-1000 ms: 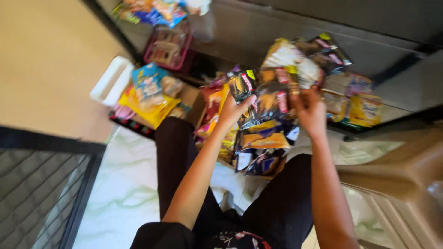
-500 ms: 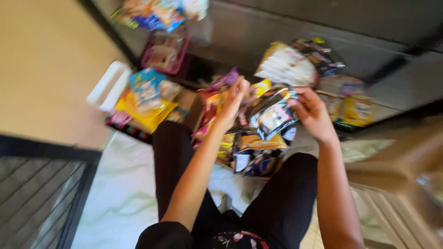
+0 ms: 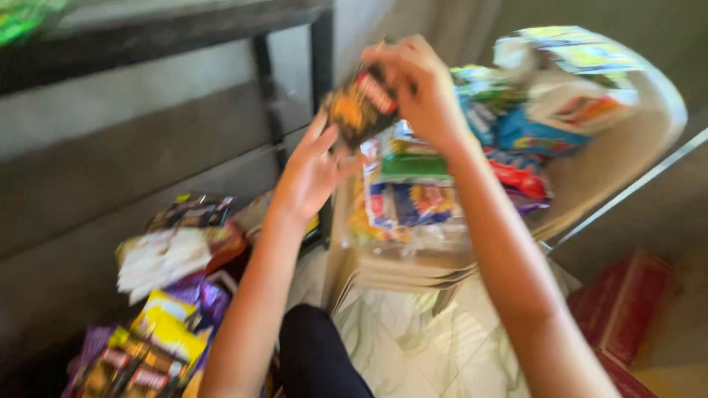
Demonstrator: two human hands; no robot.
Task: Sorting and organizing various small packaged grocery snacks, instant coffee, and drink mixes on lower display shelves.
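One dark snack packet with orange and red print is pinched in my right hand, fingers curled over its top edge, while my left hand is spread flat and open just under and beside it, palm toward the packet, perhaps brushing its lower corner; the blur keeps me from saying for sure. Right behind my grip a pile of bright packets, blue, green, red and white, is heaped on a pale stack of chairs. Down and to the left of my hands more packets lie spread on the floor below a dark table frame, and a red box sits low to the right. A moment ago both hands were down among the floor packets by my knees, clutching a bunch; now my view has swung, my arms are raised, and only this single packet is up at the chair pile.
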